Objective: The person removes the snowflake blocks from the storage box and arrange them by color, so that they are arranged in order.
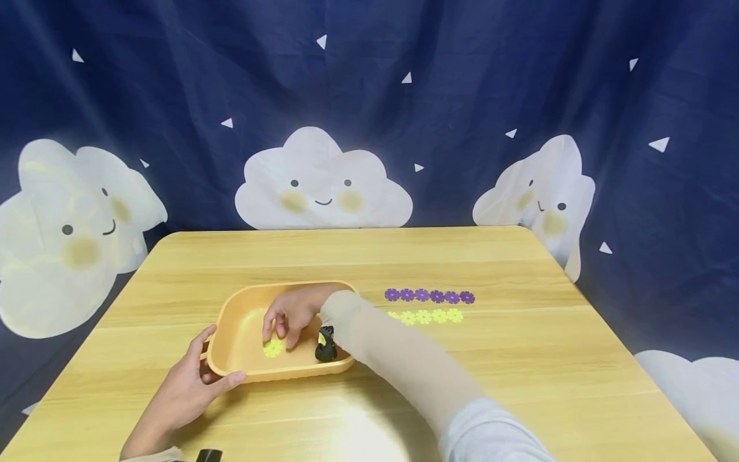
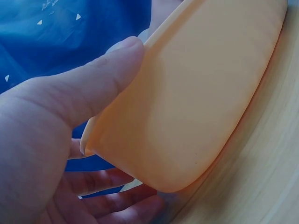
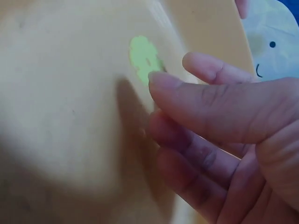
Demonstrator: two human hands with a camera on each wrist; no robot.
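Note:
An orange plastic tray [image 1: 248, 301] with raised walls stands on the table's left half. At its left end my left hand [image 1: 187, 385] grips it, thumb over the rim and fingers about the handle side; the left wrist view shows the thumb pressed on the tray wall [image 2: 201, 93]. Inside the tray lies a yellow flower-shaped disc [image 1: 273, 348]. My right hand [image 1: 296, 312] reaches down over it, fingers loosely bent and thumb apart from the index finger. In the right wrist view the thumb tip overlaps the edge of the disc [image 3: 142, 56]; whether it touches, I cannot tell.
Right of the tray, several purple flower discs [image 1: 430, 296] form a row on the wooden table [image 1: 519, 359]. A row of yellow flower discs [image 1: 424, 317] lies nearer, its left end partly behind my right sleeve [image 1: 404, 359]. A dark blue cloud-patterned curtain [image 1: 450, 102] hangs behind.

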